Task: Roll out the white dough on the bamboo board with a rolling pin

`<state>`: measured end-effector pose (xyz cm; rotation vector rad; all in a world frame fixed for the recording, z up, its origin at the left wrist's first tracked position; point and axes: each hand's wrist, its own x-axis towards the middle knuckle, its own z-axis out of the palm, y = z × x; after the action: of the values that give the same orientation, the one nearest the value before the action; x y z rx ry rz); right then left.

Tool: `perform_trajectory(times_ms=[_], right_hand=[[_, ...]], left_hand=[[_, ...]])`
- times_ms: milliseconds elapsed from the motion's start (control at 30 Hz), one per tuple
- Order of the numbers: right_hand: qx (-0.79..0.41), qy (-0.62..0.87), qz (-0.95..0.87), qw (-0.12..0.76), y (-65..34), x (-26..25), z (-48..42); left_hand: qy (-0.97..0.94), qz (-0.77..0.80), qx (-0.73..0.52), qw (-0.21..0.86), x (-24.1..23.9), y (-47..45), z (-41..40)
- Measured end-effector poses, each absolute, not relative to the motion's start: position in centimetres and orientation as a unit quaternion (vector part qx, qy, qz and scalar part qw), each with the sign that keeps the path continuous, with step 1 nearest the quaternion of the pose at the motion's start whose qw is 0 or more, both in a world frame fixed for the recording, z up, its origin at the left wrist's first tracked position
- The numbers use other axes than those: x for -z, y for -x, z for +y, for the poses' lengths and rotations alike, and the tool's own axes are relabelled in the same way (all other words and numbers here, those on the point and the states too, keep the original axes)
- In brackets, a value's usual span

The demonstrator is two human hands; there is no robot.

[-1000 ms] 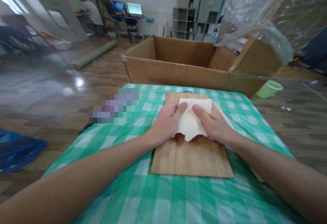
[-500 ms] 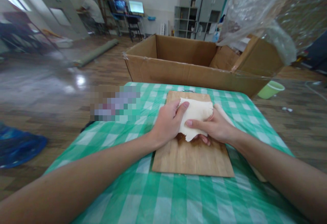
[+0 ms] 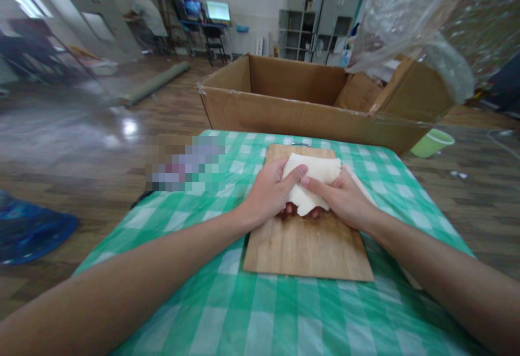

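A pale, flattened sheet of dough (image 3: 319, 169) with ragged edges is held above the wooden cutting board (image 3: 311, 253). My left hand (image 3: 274, 188) grips its left side, thumb on top and fingertips showing underneath. My right hand (image 3: 343, 196) closes on the right side, its thumb pressed on the upper face near the left thumb. Both thumb tips almost meet at the middle of the sheet. Most of my fingers are hidden below the dough. Partly behind my right hand and forearm, a pale stick-like thing (image 3: 359, 185) lies to the right of the board.
A green-and-white checked cloth (image 3: 182, 296) covers the table. Beyond it stands a large open cardboard box (image 3: 292, 112) with clear plastic wrap (image 3: 406, 25) at its right. A light green bucket (image 3: 431, 143) is on the floor. A person (image 3: 146, 14) sits far back left.
My right thumb has moved up and inward, close to my left thumb. The dough's lower edge has risen a little, and fingertips of my left hand now show beneath it.
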<state>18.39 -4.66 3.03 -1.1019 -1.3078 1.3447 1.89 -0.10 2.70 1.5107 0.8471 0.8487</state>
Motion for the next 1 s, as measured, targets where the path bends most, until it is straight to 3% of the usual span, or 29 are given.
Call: perform_trajectory(times_ms=[167,333,500,700,900,1000], right_hand=[[-0.550,0.461,-0.536,0.445,-18.7,-3.3,-4.9],[-0.563,0.443,-0.514,0.472,-18.7,-3.3,-4.9],[-0.593,0.441,-0.528,0.419,-19.2,-3.2,-4.7],[-0.588,0.433,-0.522,0.440,-19.5,-3.3,-4.6],[-0.623,0.440,-0.543,0.352,-20.1,-3.0,-4.4],[-0.613,0.449,-0.542,0.358,-20.1,-3.3,-4.5]], left_hand=[[-0.674,0.357,-0.399,0.509,-2.3,-1.9,-0.1],[-0.648,0.352,-0.403,0.542,-2.8,-1.9,-0.4],[-0.623,0.367,-0.439,0.534,-3.0,-1.6,-0.3],[-0.625,0.357,-0.448,0.530,-2.9,-1.5,0.0],[-0.616,0.385,-0.459,0.512,-2.6,-1.1,1.0],[-0.616,0.391,-0.450,0.514,-2.4,-0.9,1.4]])
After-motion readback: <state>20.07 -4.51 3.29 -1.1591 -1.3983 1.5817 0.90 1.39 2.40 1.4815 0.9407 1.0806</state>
